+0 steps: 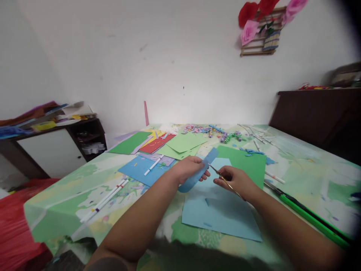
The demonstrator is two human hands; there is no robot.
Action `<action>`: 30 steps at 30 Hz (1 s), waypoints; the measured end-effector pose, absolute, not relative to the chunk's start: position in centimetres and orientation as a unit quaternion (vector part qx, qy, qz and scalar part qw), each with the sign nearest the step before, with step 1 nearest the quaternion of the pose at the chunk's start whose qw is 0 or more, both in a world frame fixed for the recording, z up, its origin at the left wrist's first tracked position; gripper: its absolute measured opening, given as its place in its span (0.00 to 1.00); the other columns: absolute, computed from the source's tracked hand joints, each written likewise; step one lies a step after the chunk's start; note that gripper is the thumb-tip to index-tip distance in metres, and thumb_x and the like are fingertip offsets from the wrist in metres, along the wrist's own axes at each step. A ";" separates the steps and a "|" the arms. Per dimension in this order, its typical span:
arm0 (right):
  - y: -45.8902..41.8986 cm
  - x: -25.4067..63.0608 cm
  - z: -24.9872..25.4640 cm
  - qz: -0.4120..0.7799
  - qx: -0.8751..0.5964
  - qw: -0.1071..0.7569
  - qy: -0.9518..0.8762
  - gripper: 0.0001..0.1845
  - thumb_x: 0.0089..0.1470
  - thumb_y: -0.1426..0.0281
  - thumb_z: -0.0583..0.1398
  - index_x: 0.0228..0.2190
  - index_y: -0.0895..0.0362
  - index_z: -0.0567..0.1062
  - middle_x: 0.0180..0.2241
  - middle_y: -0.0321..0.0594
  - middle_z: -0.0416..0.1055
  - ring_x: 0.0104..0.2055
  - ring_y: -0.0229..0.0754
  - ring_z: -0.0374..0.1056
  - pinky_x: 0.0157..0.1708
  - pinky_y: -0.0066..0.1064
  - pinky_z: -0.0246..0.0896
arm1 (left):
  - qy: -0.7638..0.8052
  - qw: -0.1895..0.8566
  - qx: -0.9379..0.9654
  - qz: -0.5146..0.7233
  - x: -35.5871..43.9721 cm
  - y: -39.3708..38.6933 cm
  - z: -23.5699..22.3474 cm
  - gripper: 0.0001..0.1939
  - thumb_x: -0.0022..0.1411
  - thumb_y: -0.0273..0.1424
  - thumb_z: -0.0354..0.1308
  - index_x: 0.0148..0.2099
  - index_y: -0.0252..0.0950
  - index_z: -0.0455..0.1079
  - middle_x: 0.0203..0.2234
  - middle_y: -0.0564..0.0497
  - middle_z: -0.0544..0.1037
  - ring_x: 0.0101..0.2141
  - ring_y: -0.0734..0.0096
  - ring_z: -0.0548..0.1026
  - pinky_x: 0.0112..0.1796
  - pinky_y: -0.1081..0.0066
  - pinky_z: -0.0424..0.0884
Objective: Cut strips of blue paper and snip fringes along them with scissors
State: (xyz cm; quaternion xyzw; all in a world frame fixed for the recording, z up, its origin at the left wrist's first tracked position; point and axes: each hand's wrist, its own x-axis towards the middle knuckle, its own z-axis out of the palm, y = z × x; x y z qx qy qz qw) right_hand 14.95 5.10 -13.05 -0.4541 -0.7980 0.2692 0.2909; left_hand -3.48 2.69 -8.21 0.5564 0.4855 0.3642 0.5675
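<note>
My left hand (192, 170) pinches a strip of blue paper (193, 183) and holds it slanted above the table. In my right hand (235, 179) is a pair of gold-coloured scissors (225, 180). Their tips reach the right edge of the strip, close to my left fingers. Whether the blades are parted is too small to tell. Beneath both hands lies a light blue paper sheet (217, 214) with a couple of small blue scraps on it. A green sheet (252, 162) sits partly under it, behind my right hand.
A green utility knife (307, 214) lies right of my right forearm. White markers (105, 201) rest at the left, another on a blue sheet (132, 169). Coloured sheets (180, 145), paper scraps (197, 129) and curled strips (231, 137) cover the far side, near the wall.
</note>
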 end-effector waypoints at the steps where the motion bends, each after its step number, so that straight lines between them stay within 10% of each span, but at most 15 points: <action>1: 5.1 15.0 -13.0 0.271 -0.455 0.292 -0.796 0.16 0.40 0.56 0.59 0.24 0.56 0.66 0.19 0.31 0.60 0.21 0.34 0.55 0.21 0.26 0.50 | 0.486 0.568 0.553 0.368 -3.7 2.7 -8.2 0.07 0.52 0.31 0.54 0.28 0.31 0.66 0.21 0.49 0.73 0.20 0.76 0.70 0.23 0.74 0.66; 30: 4.4 14.7 -13.0 0.278 -0.463 0.298 -0.787 0.18 0.37 0.55 0.60 0.19 0.55 0.62 0.17 0.30 0.58 0.20 0.33 0.52 0.19 0.26 0.47 | 0.506 0.512 0.594 0.360 -4.2 2.7 -7.7 0.08 0.52 0.28 0.52 0.23 0.32 0.65 0.19 0.49 0.75 0.16 0.77 0.69 0.20 0.76 0.65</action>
